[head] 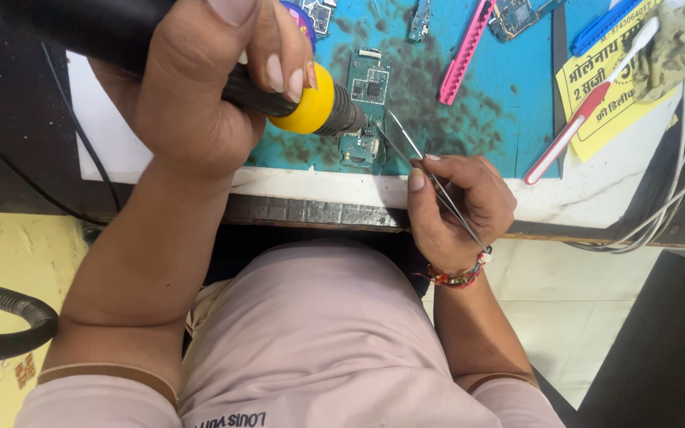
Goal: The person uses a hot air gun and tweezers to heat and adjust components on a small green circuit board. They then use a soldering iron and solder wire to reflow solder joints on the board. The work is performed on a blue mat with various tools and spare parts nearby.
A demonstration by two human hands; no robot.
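Blue mat (509, 119), toothbrush (588, 103) beside board (366, 95)

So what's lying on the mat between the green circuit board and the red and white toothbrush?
In the head view, a pink utility knife lies between the circuit board and the toothbrush, slanted on the stained blue mat.

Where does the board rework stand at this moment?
Done: the green circuit board lies bare on the stained blue mat. In hand: the left hand aims a hot-air tool at it; the right hand holds tweezers there. Left: no part lifted yet.
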